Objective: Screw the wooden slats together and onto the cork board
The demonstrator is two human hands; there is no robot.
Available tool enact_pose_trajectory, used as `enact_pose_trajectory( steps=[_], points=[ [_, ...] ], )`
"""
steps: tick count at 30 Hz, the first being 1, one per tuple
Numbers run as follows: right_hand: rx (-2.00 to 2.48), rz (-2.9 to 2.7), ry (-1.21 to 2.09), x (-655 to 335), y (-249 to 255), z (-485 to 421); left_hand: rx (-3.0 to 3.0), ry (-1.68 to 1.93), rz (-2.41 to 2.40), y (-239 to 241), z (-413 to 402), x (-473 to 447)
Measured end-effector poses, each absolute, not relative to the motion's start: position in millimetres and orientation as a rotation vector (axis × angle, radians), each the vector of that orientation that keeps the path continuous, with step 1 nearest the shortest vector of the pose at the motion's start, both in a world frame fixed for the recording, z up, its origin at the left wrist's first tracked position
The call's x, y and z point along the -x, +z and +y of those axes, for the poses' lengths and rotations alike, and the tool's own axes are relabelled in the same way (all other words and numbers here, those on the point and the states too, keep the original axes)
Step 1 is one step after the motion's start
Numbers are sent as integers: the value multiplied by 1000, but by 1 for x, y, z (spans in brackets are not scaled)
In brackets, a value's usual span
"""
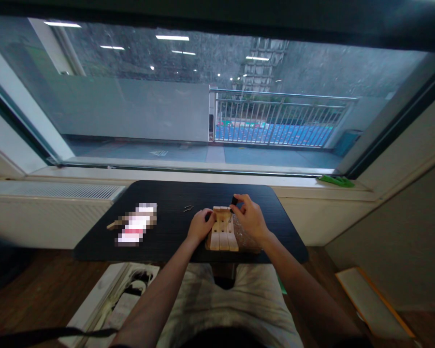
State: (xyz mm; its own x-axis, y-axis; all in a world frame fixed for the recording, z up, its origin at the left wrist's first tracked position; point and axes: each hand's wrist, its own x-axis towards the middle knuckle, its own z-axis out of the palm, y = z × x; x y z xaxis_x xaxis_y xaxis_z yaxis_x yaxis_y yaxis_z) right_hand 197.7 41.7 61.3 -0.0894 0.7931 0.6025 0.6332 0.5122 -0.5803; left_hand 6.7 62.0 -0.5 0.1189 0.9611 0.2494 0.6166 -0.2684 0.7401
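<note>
A small slatted wooden piece [223, 237] with several dark holes lies near the front edge of the black table [166, 193]. My left hand [200, 226] grips its left edge, thumb and fingers closed; something small and dark shows beside the fingertips. My right hand [252, 217] pinches a small black-handled screwdriver [234, 200] above the wood's right side. Its thin shaft points down at the slats, and I cannot tell whether the tip sits in a hole. Clear plastic wrap [244, 237] lies under my right hand. A few small screws [188, 208] rest left of the wood.
A blurred-out item [136, 224] lies at the table's left, with a wooden stick [112, 225] poking out. Beyond the table are a radiator [54, 193], a window sill and a green object [336, 181]. An open white box [105, 290] with cables stands below left.
</note>
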Motion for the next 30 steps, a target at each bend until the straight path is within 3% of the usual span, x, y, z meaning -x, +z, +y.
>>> enact_pose_trajectory(
  steps=[30],
  points=[
    [1138, -1837, 173, -198, 70, 36, -1926, 1023, 1502, -2, 63, -7]
  ],
)
